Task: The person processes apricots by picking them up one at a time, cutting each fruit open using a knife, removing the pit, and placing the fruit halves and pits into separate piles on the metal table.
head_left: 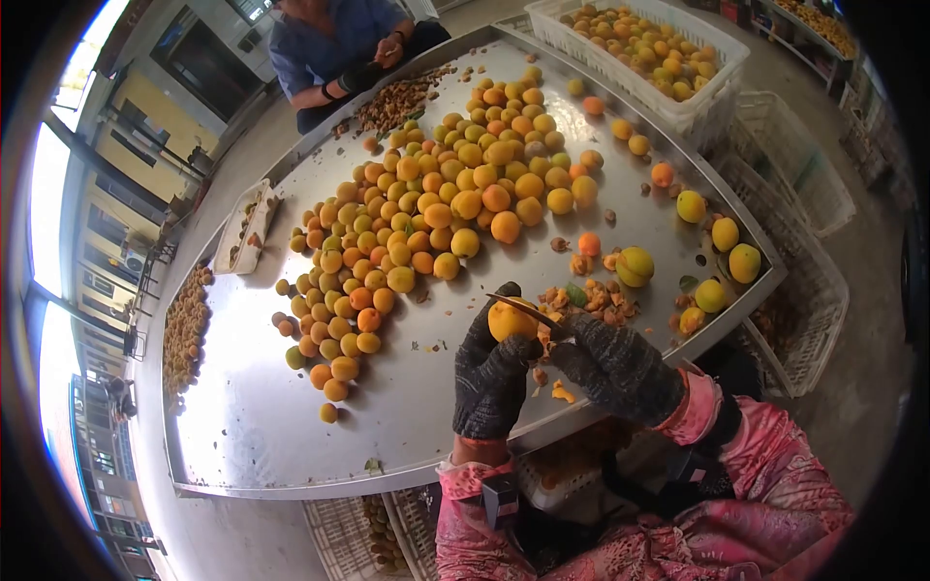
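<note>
My left hand (492,373), in a dark knitted glove, is closed around a yellow-orange apricot (511,321) near the front edge of the metal table. Gloved as well, my right hand (610,363) grips a knife (523,309), whose blade lies across the top of the fruit. The knife's handle is mostly hidden by my fingers. Just beyond my hands is a heap of apricot pits and scraps (605,302) with a green leaf in it. A larger yellow-green apricot (635,266) rests beside that heap.
A big pile of apricots (426,208) covers the middle of the table (262,416). Past it, a person (334,48) works by another pit heap (392,102). A white crate of apricots (639,58) stands at the back right; another crate (790,281) is off the right edge.
</note>
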Tool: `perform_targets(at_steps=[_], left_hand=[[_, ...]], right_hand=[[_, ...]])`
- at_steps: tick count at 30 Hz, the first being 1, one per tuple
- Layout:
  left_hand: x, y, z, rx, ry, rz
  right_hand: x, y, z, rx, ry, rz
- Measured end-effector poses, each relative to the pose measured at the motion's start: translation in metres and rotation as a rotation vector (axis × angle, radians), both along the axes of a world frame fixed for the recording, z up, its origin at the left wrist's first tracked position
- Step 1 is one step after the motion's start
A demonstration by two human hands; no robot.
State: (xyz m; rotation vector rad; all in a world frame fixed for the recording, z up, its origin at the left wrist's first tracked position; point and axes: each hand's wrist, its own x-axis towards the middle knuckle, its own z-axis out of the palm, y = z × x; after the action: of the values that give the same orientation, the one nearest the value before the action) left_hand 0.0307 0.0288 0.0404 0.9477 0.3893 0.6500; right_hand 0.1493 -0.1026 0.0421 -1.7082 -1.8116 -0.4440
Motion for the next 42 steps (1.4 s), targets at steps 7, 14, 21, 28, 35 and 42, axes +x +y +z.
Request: perform_targets(at_steps=[7,14,21,28,35,42], left_hand=[[-0.008,0.006,0.009,0.239,0.148,-0.087],[-0.01,0.005,0.016,0.279,0.215,-0.224],[0.019,-0.024,-0.009,-0.055,0.018,0.06],[0.004,-0.007,0.015,0.155,0.199,-0.072],[0.024,-0.031,0.006,0.359,0.268,0.261],[0.0,-0.004,0.007,0.511,0.33,0.114]], right_hand=[[0.013,-0.008,0.01,-0.092,-0.102,0.098],[0.028,-0.015,0.006,-0.108,-0.086,0.253],[0.008,-0.002,-0.029,-0.043,-0.072,0.06],[0.028,0.006,-0.033,-0.118,0.075,0.283],[0.007,0.019,-0.019,-0.12,0.288,0.222],[0.006,0.014,-0.014,0.003,0.093,0.138]])
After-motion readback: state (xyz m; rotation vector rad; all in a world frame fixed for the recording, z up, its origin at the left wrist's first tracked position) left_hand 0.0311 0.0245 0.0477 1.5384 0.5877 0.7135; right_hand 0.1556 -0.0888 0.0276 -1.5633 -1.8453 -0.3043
